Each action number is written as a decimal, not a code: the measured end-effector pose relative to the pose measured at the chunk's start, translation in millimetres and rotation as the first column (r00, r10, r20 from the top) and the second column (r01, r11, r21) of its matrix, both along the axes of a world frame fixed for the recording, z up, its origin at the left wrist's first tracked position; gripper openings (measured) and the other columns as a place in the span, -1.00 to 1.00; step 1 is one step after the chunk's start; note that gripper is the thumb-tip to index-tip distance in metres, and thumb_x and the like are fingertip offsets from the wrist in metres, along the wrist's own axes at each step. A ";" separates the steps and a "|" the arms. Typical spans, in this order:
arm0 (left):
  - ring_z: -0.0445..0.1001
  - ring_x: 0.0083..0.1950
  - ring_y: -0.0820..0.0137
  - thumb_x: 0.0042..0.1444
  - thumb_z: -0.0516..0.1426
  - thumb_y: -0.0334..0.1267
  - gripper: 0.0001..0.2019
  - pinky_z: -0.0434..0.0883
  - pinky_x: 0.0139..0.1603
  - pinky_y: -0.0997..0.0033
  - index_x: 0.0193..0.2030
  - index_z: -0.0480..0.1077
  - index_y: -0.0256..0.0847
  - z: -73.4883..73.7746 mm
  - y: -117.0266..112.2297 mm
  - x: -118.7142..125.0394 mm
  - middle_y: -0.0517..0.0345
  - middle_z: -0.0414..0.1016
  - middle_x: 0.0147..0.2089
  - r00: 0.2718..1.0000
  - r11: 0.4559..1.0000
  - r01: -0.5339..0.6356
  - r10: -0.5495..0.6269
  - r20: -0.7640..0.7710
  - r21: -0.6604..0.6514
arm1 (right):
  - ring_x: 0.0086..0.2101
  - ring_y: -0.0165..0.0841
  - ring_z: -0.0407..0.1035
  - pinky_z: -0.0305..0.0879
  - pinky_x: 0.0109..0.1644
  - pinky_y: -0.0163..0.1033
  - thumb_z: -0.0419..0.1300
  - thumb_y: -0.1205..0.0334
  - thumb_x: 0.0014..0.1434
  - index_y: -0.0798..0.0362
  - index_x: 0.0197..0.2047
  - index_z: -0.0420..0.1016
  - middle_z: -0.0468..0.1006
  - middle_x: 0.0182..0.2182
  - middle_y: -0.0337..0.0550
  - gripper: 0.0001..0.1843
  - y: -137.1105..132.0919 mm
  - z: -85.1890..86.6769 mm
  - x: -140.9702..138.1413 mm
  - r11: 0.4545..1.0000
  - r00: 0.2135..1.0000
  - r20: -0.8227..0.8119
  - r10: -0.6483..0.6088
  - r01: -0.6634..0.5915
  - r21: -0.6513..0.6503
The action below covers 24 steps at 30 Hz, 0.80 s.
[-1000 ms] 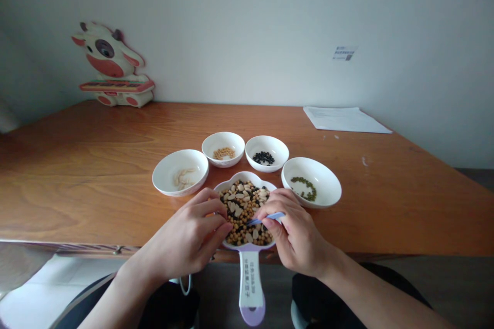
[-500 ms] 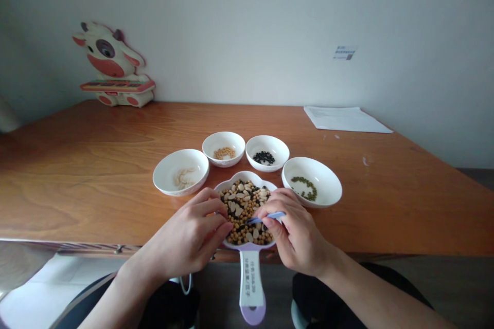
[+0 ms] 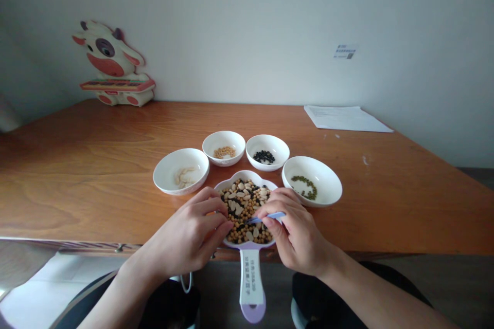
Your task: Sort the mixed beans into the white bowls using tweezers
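A flower-shaped dish (image 3: 252, 248) with a lilac rim and a labelled handle holds mixed yellow soybeans, black beans and pale peanut halves. My left hand (image 3: 200, 229) is closed at its left rim, fingers curled over the edge; the fingertips are partly hidden. Light blue tweezers (image 3: 275, 216) are pinched between the thumb and fingers of my right hand (image 3: 295, 231), above the dish's right side. Their tip points down left among the beans, and whether it grips one is too small to tell.
Behind the dish, white bowls stand in an arc: one with peanut pieces (image 3: 181, 170), one with soybeans (image 3: 224, 148), one with black beans (image 3: 267, 152) and one with green beans (image 3: 312, 181). A cow toy keyboard (image 3: 116, 69) and paper sheets (image 3: 347, 118) lie farther back.
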<state>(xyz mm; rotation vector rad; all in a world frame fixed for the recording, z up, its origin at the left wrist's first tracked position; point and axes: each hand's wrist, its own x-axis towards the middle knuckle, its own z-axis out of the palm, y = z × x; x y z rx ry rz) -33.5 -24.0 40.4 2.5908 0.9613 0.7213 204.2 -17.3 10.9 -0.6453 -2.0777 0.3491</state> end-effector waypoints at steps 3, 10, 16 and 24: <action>0.37 -0.17 0.27 0.37 0.01 -0.37 -0.70 0.42 -0.17 0.23 -0.38 0.44 -0.25 0.1 0.3 0.3 0.04 0.45 -0.29 1.000 1.000 -0.002 0.002 -0.001 0.003 | -0.33 -0.30 0.37 0.27 -0.03 -0.01 0.05 0.49 0.27 0.03 -0.16 0.35 0.58 -0.33 -0.15 -0.82 0.5 0.2 -1.0 1.000 1.000 -0.002 0.001 -0.001 0.002; 0.38 -0.17 0.27 0.37 0.01 -0.37 -0.71 0.43 -0.18 0.24 -0.38 0.45 -0.24 -0.2 1.0 0.5 0.04 0.45 -0.30 1.000 1.000 -0.003 0.003 -0.003 0.013 | -0.31 -0.26 0.40 0.28 -0.03 0.01 0.04 0.48 0.27 0.02 -0.13 0.36 0.58 -0.32 -0.14 -0.80 0.2 0.0 0.2 1.000 1.000 -0.007 -0.009 0.010 0.020; 0.38 -0.16 0.26 0.37 0.01 -0.37 -0.71 0.43 -0.17 0.24 -0.37 0.44 -0.25 -0.4 -0.2 -0.5 0.04 0.45 -0.29 1.000 1.000 -0.002 0.003 -0.014 0.012 | -0.32 -0.27 0.40 0.28 -0.02 0.02 0.05 0.50 0.25 0.03 -0.13 0.38 0.58 -0.32 -0.14 -0.79 -0.4 0.5 2.0 1.000 0.999 -0.046 -0.005 0.006 0.011; 0.37 -0.18 0.28 0.37 0.01 -0.37 -0.70 0.45 -0.15 0.22 -0.38 0.45 -0.25 0.9 -0.2 -0.6 0.04 0.46 -0.31 1.000 1.000 -0.001 0.001 -0.014 0.004 | -0.31 -0.26 0.41 0.29 -0.03 0.02 0.04 0.48 0.24 0.03 -0.14 0.38 0.58 -0.33 -0.13 -0.79 0.6 1.6 2.1 1.000 0.999 -0.051 -0.012 0.012 0.000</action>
